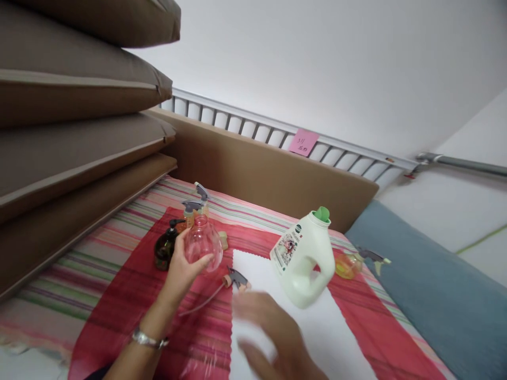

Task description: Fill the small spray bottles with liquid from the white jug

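Note:
My left hand [186, 264] is closed around a clear, round spray bottle [201, 240] with its neck uncovered at the top. My right hand [273, 327] is smeared by motion over the white sheet; its thumb and fingers look apart, with nothing visible between them. Just beyond its fingertips lies a grey and peach spray trigger head [236, 277], its thin tube [202, 303] trailing to the left. On the white sheet [253, 264] stands a pale green jug [307, 258] with a green spout insert and a handle.
A dark pump bottle [164, 249] and spray bottles [193, 206] stand behind my left hand. A yellow-tinted spray bottle [348, 265] leans at the right. Red and striped cloths [130, 274] cover the surface. Stacked brown cushions [79, 105] rise at left; a brown panel [257, 169] stands behind.

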A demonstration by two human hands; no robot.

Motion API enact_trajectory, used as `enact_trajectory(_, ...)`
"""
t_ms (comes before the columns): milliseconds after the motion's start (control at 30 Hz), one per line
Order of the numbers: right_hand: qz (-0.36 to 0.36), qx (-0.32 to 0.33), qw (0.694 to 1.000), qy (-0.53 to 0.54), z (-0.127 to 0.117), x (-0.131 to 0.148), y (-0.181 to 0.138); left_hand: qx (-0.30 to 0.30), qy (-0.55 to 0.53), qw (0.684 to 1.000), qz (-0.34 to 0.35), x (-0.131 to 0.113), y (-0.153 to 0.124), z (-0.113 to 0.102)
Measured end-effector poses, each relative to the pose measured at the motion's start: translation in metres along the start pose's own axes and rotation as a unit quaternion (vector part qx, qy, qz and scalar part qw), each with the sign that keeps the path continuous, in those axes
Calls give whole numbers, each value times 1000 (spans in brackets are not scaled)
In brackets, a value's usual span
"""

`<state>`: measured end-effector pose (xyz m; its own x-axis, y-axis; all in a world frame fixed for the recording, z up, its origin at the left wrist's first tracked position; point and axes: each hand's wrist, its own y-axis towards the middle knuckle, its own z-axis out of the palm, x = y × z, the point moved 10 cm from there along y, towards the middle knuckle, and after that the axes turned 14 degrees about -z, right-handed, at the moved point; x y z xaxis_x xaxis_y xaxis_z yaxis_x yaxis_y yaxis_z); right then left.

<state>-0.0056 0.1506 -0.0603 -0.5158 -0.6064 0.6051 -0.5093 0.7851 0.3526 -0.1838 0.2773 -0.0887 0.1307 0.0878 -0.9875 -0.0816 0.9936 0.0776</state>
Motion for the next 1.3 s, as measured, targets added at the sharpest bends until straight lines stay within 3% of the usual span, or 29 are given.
enact_trajectory(133, 78, 16, 987, -140, 11, -66, 21, 2, -12, 1000, 9, -9, -1, 3)
enact_trajectory(267, 58, 99, 974, -197, 41, -94, 38, 1, 0, 1000, 11, -10, -1, 3)
enact_trajectory(567, 30, 200, 939, -276, 70, -101, 56, 10, 76, 996, 47, -25, -13, 9)
enact_trajectory(667, 38, 203, 938, -277, 63, -97, 58, 10, 66, 997, 42, -27, -15, 9)
enact_trajectory(767, 60, 180, 947, -260, 39, -88, 56, 12, 53, 998, 39, -27, -15, 7)
enact_trajectory(1000, 152, 39, 980, -118, -69, -49, 11, 27, 57, 997, 43, -21, -16, 13)
enact_trajectory(1100, 200, -25, 979, -13, -92, -33, -15, 50, 68, 995, 50, -17, -21, 27)
enact_trajectory(1167, 238, -87, 954, 161, -87, -28, -33, 61, 87, 992, 62, -17, -27, 37)
enact_trajectory(1233, 267, -135, 889, 347, -70, -21, -48, 78, 111, 987, 87, -18, -34, 48)
enact_trajectory(1300, 283, -122, 845, 436, -56, -11, -56, 101, 136, 979, 115, -18, -42, 59)
